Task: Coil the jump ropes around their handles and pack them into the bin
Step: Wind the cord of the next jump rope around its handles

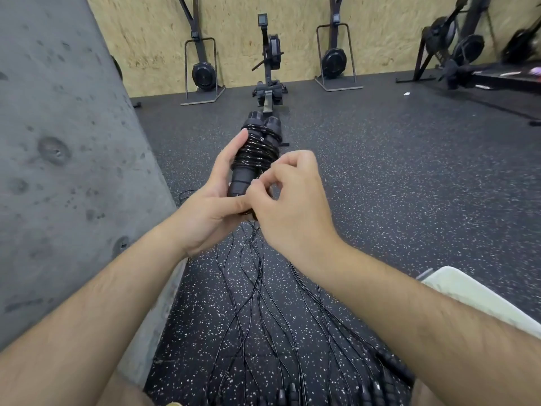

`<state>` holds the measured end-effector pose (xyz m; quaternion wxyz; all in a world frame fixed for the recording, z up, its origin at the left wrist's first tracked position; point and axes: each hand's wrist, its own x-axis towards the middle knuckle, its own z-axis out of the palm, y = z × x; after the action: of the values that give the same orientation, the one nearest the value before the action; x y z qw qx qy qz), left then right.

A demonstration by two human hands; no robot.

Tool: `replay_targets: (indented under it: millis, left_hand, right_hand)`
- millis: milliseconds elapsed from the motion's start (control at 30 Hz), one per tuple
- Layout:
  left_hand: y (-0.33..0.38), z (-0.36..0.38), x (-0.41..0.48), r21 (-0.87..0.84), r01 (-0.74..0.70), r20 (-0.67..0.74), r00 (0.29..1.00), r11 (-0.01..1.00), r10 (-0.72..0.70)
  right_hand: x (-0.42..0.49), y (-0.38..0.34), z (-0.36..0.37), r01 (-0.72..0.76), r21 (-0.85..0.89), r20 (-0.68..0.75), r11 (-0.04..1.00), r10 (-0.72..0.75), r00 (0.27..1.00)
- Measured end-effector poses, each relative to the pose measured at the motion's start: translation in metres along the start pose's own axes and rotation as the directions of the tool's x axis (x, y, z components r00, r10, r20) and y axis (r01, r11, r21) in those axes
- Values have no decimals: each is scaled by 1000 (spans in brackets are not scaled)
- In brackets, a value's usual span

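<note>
The left hand (210, 206) grips the paired jump rope handles (254, 153), cord coiled around them. The right hand (289, 197) pinches the cord's end beside them; loose ropes (263, 303) lie on the floor

Grey concrete wall (58, 142) at left; rowing machine (268, 68) on speckled rubber floor (409, 171) before chipboard wall (240, 24)

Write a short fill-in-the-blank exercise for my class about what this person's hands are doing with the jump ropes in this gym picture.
1. The left hand holds a pair of black ______ with rope coiled around them.
2. The right hand pinches the rope near the handles' ______ end.
3. More ropes lie loose on the speckled ______.
4. On the person's left stands a grey ______ wall.

Missing words: handles; lower; floor; concrete
</note>
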<state>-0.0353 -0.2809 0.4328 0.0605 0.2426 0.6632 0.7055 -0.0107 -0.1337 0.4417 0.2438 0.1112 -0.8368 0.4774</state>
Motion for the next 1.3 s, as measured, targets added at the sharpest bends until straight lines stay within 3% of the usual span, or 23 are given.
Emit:
replay_targets:
  millis: [300, 433, 567, 733, 933, 1133, 1300]
  left_hand:
    - [-1, -5, 1, -23, 42, 24, 999, 999, -41]
    - [-5, -6, 1, -76, 54, -22, 998, 996, -56]
    - [-8, -8, -1, -68, 78, -122, 989, 995, -86]
    - [-9, -3, -1, 193, 45, -233, 972, 980, 1]
    - [-15, -8, 3, 305, 118, -298, 954, 945, -23]
    - [-23, -10, 3, 208, 48, -163, 987, 977, -13]
    - [-27, -16, 5, 309, 2, -46, 999, 951, 13]
  right_hand:
    - [4, 1, 9, -35, 234, -29, 972, 43, 999]
    - [10, 1, 10, -197, 370, 26, 908, 202, 979]
    - [15, 10, 11, -233, 266, 117, 935, 209, 971]
    - [13, 15, 11, -185, 156, 142, 970, 164, 976]
    - [9, 14, 14, -228, 165, 160, 960, 202, 966]
    - [3, 9, 14, -179, 61, 168, 982, 167, 972]
    - [0, 7, 13, -177, 12, 205, 984, 170, 964]
